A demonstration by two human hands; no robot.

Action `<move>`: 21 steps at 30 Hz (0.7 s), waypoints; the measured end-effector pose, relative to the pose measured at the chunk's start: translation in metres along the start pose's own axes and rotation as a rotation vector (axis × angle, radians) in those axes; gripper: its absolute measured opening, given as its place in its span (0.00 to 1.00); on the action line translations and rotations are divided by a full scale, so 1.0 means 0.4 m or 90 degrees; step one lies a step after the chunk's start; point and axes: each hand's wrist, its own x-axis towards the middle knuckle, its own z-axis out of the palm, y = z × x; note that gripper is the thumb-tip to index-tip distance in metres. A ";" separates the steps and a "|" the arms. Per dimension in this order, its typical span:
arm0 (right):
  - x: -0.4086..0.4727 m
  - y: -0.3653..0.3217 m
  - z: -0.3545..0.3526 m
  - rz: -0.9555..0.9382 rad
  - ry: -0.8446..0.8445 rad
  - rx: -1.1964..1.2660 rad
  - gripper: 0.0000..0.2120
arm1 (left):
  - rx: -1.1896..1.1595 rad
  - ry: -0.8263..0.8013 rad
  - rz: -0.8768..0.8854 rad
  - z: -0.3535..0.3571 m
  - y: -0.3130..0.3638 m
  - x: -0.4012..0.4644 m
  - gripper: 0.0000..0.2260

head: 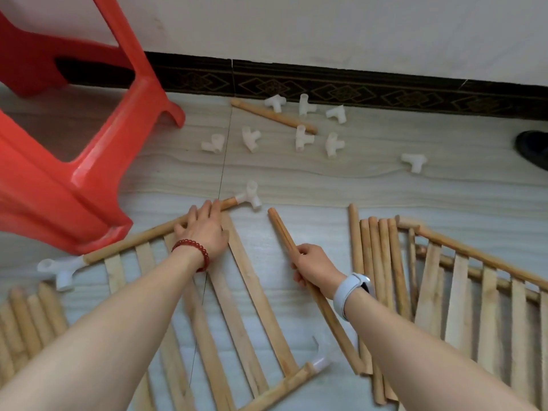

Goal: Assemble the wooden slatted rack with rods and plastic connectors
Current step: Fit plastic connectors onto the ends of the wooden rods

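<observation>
Now the coming move is judged to turn on a single alignment: the loose rod held in the right hand against the corner connector at the far right corner of the slatted panel lying on the floor.

The rod is gripped near its middle, fingers curled round it, the grip closed firmly on the wood. Its long axis runs from near the person, by the panel's near right corner, away and slightly leftward, so that its free far end lies just right of the corner connector and a little nearer the person, apart from it and not yet entered. The connector's open sockets are seen pointing up and toward the rod's side; which socket is meant cannot be told.

The left hand is laid over the panel's far rail beside that connector, fingers spread and pressing, nothing curled round; the rail is steadied by it. The right hand is thus the working one, and the left is nearer the connector.

A short push along the rod's own axis, with a small leftward swing, is judged sufficient. A second connector is fitted at the panel's near right corner, and spare connectors are scattered beyond the corner connector, toward the wall.
</observation>
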 end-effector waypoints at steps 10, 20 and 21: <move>-0.035 -0.013 -0.025 0.014 -0.007 0.086 0.07 | -0.055 0.051 0.091 0.000 0.052 0.005 0.11; -0.185 -0.375 -0.107 -0.224 0.118 0.065 0.09 | -0.323 0.379 0.211 -0.397 0.119 -0.093 0.12; -0.211 -0.418 -0.106 -0.257 0.129 0.046 0.10 | -0.364 0.406 0.219 -0.431 0.114 -0.111 0.12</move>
